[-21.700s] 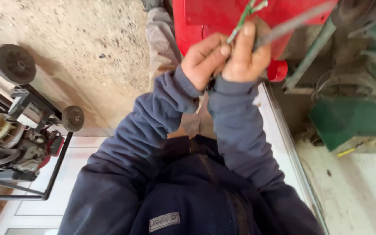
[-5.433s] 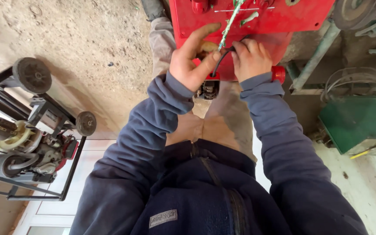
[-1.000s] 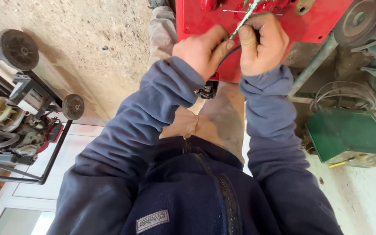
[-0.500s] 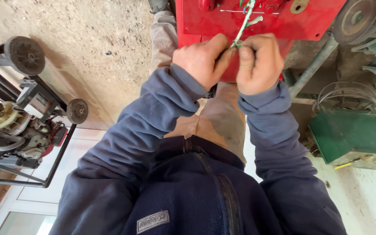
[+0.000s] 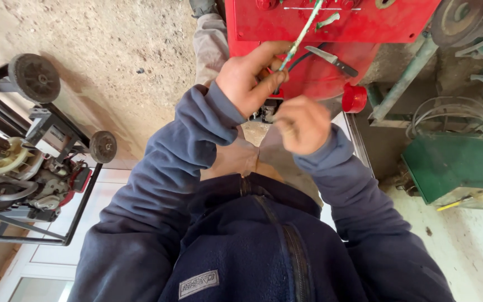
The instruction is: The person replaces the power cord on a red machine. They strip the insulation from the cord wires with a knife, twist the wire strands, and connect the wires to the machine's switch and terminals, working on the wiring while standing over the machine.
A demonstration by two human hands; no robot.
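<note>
Left hand (image 5: 250, 78) pinches a green-and-white cord (image 5: 303, 31) between thumb and fingers, against the red machine body (image 5: 331, 25). Right hand (image 5: 303, 124) is closed into a loose fist just below, apart from the cord; what it holds can't be told. Knife blade (image 5: 334, 60) sits just right of the cord, wheeled engine frame (image 5: 29, 162) far left on the ground.

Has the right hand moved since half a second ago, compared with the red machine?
Yes. The right hand has dropped away from the green cord and the red machine, toward the person's body.

Right hand (image 5: 303, 124) now off green cord (image 5: 303, 31)
</note>
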